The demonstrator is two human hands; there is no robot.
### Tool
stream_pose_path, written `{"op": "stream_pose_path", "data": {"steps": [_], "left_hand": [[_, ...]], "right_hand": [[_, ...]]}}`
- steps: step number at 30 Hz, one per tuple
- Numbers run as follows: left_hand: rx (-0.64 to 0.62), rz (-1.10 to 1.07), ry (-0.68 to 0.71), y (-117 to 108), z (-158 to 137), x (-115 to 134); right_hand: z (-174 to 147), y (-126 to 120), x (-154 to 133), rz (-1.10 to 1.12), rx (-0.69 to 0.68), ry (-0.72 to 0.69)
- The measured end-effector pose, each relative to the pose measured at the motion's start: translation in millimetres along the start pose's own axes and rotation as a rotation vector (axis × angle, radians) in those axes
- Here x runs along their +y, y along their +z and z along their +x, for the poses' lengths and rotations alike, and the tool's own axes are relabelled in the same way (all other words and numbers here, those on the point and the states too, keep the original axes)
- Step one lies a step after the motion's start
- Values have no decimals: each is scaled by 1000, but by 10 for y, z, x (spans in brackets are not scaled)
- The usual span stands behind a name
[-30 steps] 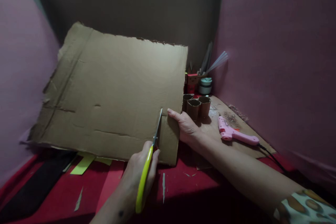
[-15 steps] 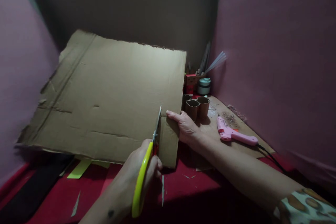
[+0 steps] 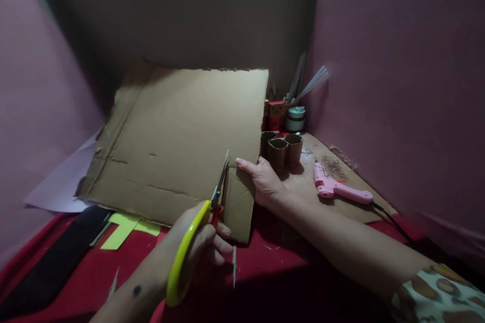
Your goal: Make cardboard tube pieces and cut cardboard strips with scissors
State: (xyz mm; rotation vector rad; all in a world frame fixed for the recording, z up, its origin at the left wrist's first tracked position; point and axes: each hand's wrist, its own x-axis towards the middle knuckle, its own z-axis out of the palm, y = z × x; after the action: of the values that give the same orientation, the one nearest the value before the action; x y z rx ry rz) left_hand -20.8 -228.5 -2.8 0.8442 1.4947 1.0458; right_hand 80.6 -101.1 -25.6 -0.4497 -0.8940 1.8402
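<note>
My left hand is closed on the handles of a pair of scissors, with one yellow loop and a bit of red showing. Their blades point up and away, set at a slit in a large brown cardboard sheet. Right of that slit, a narrow flap hangs at the sheet's lower right corner. My right hand pinches the sheet's right edge just above and beside the flap, thumb on the near face and fingers hidden behind. The sheet is held up, tilted, above a red-covered table.
Several cardboard tubes stand right of the sheet. A pink glue gun with a black cord lies on a cardboard mat. Behind are a teal-lidded jar and clear sticks. Yellow-green paper and a black strip lie left.
The sheet's left side has swung right, uncovering white paper behind it. The scissors and my left hand have shifted slightly left, and the slit gapes wider. My right hand keeps its hold.
</note>
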Motion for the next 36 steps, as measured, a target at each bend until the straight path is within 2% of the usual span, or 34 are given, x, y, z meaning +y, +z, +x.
{"op": "stream_pose_path", "data": {"steps": [4, 7, 13, 16, 18, 21, 25, 32, 36], "left_hand": [[-62, 106, -79, -56, -38, 76], [-79, 135, -81, -82, -69, 98], [-178, 83, -34, -191, -40, -33], [-216, 109, -100, -216, 36, -60], [-183, 95, -150, -181, 69, -26], [-102, 105, -123, -80, 59, 70], [-74, 132, -67, 15, 36, 151], [-44, 300, -58, -10, 212, 116], [-79, 412, 58, -63, 254, 81]], "right_hand": [[-12, 3, -10, -53, -20, 20], [-6, -16, -16, -108, -33, 13], [22, -62, 64, -104, 33, 14], [17, -52, 101, -87, 26, -1], [12, -43, 105, -77, 22, -5], [19, -44, 89, -65, 33, 19], [39, -64, 68, -61, 34, 51], [37, -58, 53, -59, 17, 64], [46, -68, 55, -62, 35, 65]]}}
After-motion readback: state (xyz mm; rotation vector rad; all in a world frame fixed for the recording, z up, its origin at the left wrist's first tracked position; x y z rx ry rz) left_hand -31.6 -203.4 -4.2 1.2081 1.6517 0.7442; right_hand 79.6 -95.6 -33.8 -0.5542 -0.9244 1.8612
